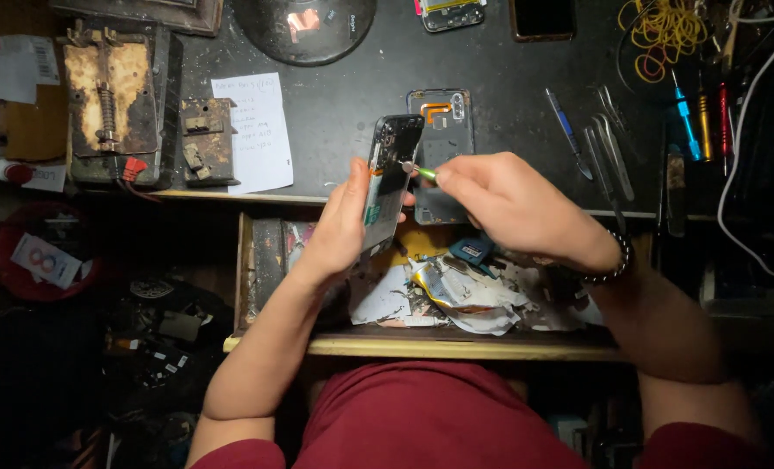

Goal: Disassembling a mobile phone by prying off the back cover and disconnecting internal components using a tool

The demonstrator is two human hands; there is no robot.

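My left hand (342, 224) holds an opened phone body (390, 174) upright on its edge, its circuit side turned toward my right hand. My right hand (508, 204) grips a small green-handled screwdriver (420, 171) whose tip touches the phone's upper part. A second phone back shell (443, 130) with an orange flex strip lies flat on the dark work mat (352, 95) just behind the hands. A beaded bracelet (617, 260) sits on my right wrist.
An open wooden drawer (421, 343) below holds crumpled foil, paper scraps and small parts. Tweezers and screwdrivers (608, 139) lie to the right, yellow rubber bands (665, 30) at the back right. A paper note (252, 130) and rusty metal jigs (113, 104) sit left.
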